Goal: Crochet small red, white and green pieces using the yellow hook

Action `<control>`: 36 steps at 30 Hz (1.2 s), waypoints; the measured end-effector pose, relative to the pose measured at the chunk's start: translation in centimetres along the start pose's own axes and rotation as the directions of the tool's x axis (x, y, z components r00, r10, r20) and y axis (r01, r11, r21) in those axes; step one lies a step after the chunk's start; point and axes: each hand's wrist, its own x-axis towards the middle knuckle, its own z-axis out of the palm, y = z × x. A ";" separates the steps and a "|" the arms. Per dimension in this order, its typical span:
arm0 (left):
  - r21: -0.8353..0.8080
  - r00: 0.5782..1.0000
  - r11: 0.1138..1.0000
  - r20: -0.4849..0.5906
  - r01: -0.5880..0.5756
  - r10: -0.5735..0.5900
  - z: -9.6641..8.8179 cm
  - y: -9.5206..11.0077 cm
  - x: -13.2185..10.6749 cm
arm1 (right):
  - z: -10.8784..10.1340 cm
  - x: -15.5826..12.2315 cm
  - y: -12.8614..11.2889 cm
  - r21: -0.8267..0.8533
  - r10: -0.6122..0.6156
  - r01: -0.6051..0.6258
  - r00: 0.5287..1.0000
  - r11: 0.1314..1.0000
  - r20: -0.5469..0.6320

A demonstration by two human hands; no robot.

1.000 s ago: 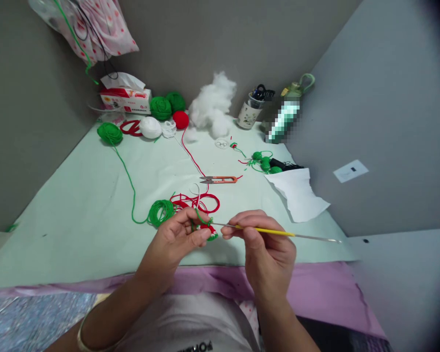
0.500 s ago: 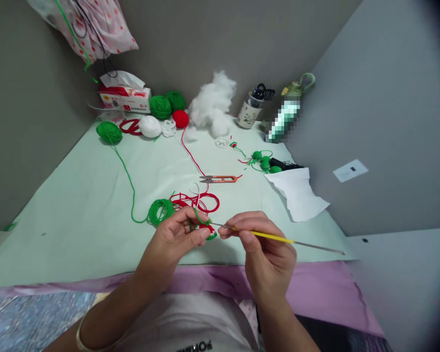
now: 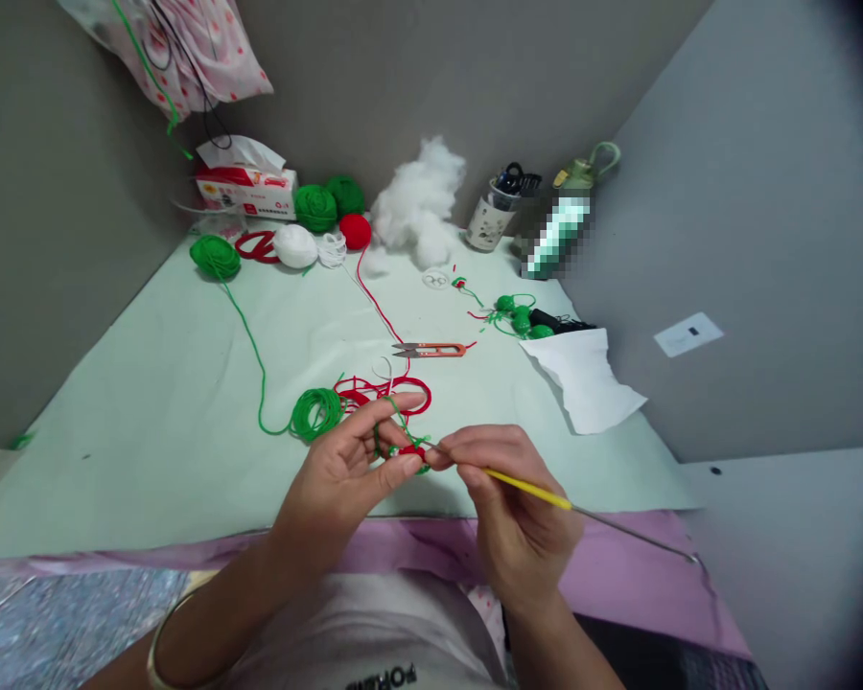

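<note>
At left on the worktop (image 3: 151, 412), a green yarn ball (image 3: 215, 257) trails a strand near and right to a coil of green yarn (image 3: 316, 415). Just right of this lie loops of red yarn (image 3: 357, 396). The left hand (image 3: 345, 465) pinches a small red-and-green crocheted piece (image 3: 411, 453) between thumb and fingers; its index finger extends, a green strand passing over it. The piece is held above the near middle of the worktop, on the near side of the orange-handled thread snips (image 3: 428, 346). At right, the right hand (image 3: 524, 527) has its fingers closed on a yellow-gripped crochet hook (image 3: 528, 488), whose working end meets the piece. For clean working, the left index finger should tension the strand evenly, the pinch sit close to the stitch, and the hook turn slightly to catch yarn without splitting it. The hook's long axis slants: the working end points left and slightly far, the opposite end right and near, over pink cloth (image 3: 618, 585). The piece's own axis, largely covered by fingers, cannot be told.
</note>
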 end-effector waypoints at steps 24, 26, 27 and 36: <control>-0.134 0.994 0.988 -0.068 0.071 -0.081 0.5 -0.1 0.1 | 0.9 -0.9 0.9 -0.237 -0.124 0.120 0.992 0.964 -0.004; -0.171 0.993 0.981 -0.053 0.092 -0.103 0.7 0.0 0.1 | 0.8 -0.9 1.0 -0.259 -0.140 0.130 0.990 0.957 -0.020; -0.188 0.994 0.978 -0.045 0.093 -0.103 0.8 0.0 0.1 | 0.8 -1.0 1.0 -0.267 -0.147 0.135 0.989 0.954 -0.028; -0.180 0.984 0.968 0.048 0.175 -0.169 0.8 0.6 0.1 | 0.8 -0.4 1.3 0.083 0.115 -0.111 0.992 0.990 -0.046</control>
